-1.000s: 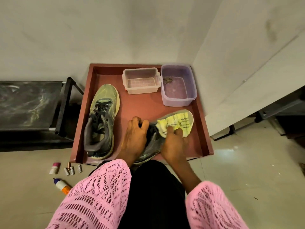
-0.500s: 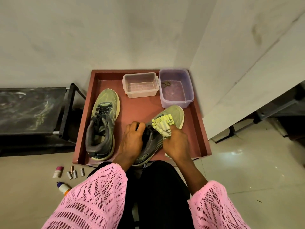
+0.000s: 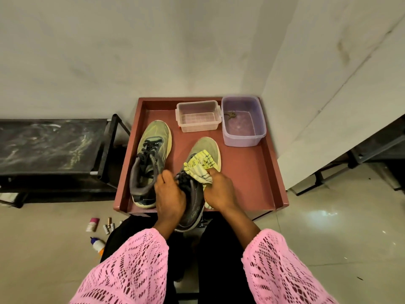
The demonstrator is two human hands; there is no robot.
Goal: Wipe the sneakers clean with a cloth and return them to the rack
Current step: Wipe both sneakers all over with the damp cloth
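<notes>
Two sneakers were on the reddish tray (image 3: 252, 172), from where I stood. One, the left sneaker (image 3: 151, 163), sat flat on its sole near the tray's left wall, laces up, nobody touching it. The other, the right sneaker (image 3: 197, 183), was tipped up with its heel hanging off the near edge toward the person's lap and its toe pointing at the tubs.

Her left hand (image 3: 169, 196) was wrapped around the collar by the laces, properly clamped on it. Her right hand (image 3: 219, 189) had the yellow patterned cloth (image 3: 202, 165) bunched in curled fingers and pressed onto the tongue and toe area.

Behind sat a clear plastic tub (image 3: 198, 116) and a purple tub (image 3: 243, 120) with what looked like water in it. The black rack (image 3: 52, 145) stood just left of the tray, with small bottles (image 3: 96, 224) on the floor nearby.

My guess: a sneaker like that is light, squashy on top and stiff in the sole. The collar or heel is the spot to hold it. The cloth is floppy, so it needs bunching to scrub at all.
</notes>
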